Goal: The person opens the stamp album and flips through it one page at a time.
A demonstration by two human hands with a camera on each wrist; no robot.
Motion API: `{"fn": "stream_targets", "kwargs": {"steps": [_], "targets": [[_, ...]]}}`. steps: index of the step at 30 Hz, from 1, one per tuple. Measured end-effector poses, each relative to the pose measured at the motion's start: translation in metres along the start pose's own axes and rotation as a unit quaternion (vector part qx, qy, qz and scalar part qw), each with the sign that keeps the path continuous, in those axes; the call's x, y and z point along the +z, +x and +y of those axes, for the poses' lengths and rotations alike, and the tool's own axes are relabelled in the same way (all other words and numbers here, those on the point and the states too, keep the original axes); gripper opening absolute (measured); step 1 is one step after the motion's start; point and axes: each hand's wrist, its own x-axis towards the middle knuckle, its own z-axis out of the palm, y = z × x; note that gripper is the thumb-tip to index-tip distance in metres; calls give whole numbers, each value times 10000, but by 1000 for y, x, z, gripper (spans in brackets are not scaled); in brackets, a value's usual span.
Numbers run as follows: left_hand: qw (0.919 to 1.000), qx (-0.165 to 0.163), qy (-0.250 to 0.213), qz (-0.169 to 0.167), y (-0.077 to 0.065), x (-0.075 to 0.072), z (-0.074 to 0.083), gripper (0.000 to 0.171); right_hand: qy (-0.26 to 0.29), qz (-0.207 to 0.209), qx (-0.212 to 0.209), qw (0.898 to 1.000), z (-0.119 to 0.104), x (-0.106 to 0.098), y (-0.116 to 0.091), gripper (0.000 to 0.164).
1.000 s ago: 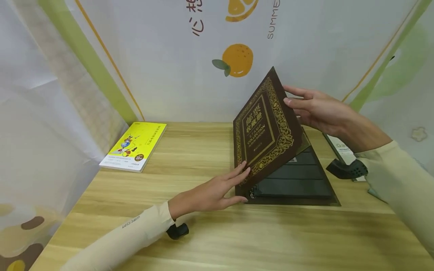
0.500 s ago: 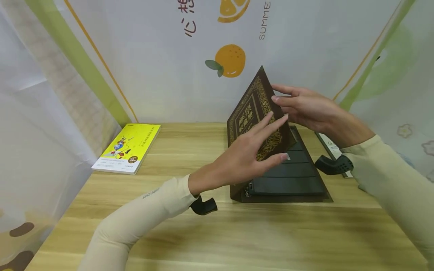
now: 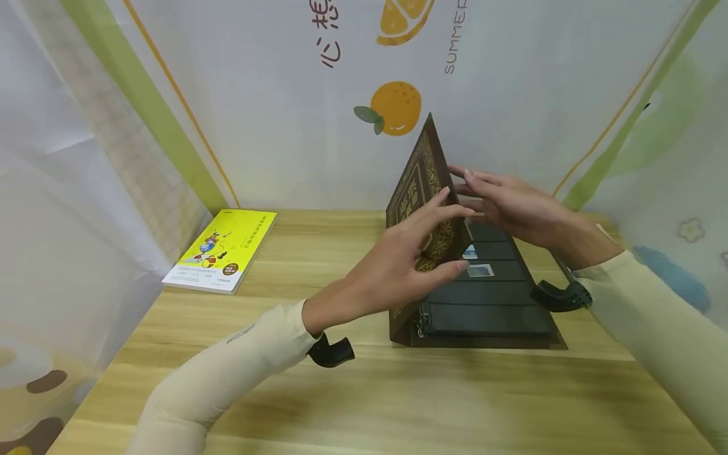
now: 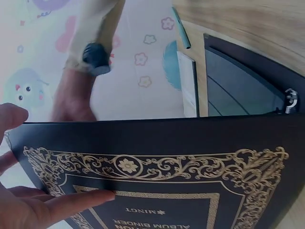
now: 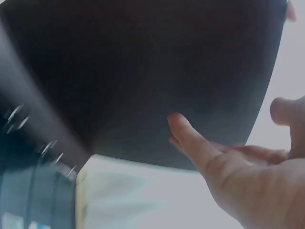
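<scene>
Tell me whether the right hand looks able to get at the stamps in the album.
Probably yes: the album cover stands raised, and the right hand is at its inner side, with nothing visible between it and the stamps.

Smooth, matt-looking dark binder cover (image 4: 162, 187), metallic-looking gold scrollwork (image 4: 127, 165), shiny metal rings (image 4: 291, 99), smooth wood-grained tabletop (image 3: 318, 404).

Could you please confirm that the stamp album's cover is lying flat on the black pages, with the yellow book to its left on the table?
Not quite: the head view shows the cover raised steeply above the black pages, not flat; the yellow book is indeed to its left on the table.
</scene>
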Motion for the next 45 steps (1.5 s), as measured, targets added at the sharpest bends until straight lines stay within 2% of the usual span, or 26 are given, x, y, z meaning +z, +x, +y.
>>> {"fn": "stream_targets", "kwargs": {"steps": [4, 6, 8, 11, 14, 16, 19, 22, 24, 29, 33, 36, 39, 41, 43, 45], "targets": [[9993, -90, -323, 176, -10, -5, -6, 61, -813, -142, -38, 9966, 44, -2, -6, 67], [9986, -120, -442, 279, -16, -8, -9, 61, -1545, -182, -132, 9877, 69, 0, -10, 64], [9979, -83, -514, 376, -20, -9, -11, 62, -2452, -138, -395, 9686, 95, 4, -14, 61], [9975, -26, -552, 438, -24, -10, -15, 63, -3780, -36, -799, 9224, 130, 11, -22, 59], [9975, 20, -555, 441, -25, -8, -18, 64, -4565, -26, -1031, 8837, 159, 14, -31, 61], [9973, 29, -584, 441, -26, -7, -20, 64, -4840, 19, -1113, 8680, 172, 16, -38, 61], [9967, 2, -640, 505, -29, -8, -23, 65, -5063, 94, -1320, 8522, 187, 19, -45, 60], [9957, -68, -668, 645, -35, -10, -26, 66, -5108, 104, -1294, 8498, 193, 22, -47, 60], [9941, -64, -749, 777, -39, -10, -29, 66, -5085, 79, -1218, 8524, 195, 22, -47, 60], [9884, 122, -1019, 1123, -52, -13, -39, 70, -5100, 87, -1047, 8537, 196, 21, -48, 61], [9833, 283, -985, 1506, -70, -24, -50, 76, -4989, 118, -940, 8615, 199, 21, -50, 61], [9795, 286, -855, 1804, -84, -34, -55, 79, -4904, 146, -948, 8662, 199, 20, -51, 60], [9771, 268, -576, 2033, -95, -43, -59, 82, -4809, 149, -989, 8711, 199, 19, -52, 60], [9767, 191, -183, 2129, -103, -50, -60, 82, -4756, 144, -1047, 8733, 199, 20, -51, 60], [9748, -17, 383, 2197, -108, -58, -57, 81, -4717, 138, -1061, 8752, 199, 21, -50, 60], [9693, -451, 976, 2214, -112, -68, -51, 80, -4692, 151, -1071, 8765, 199, 21, -49, 61]]}}
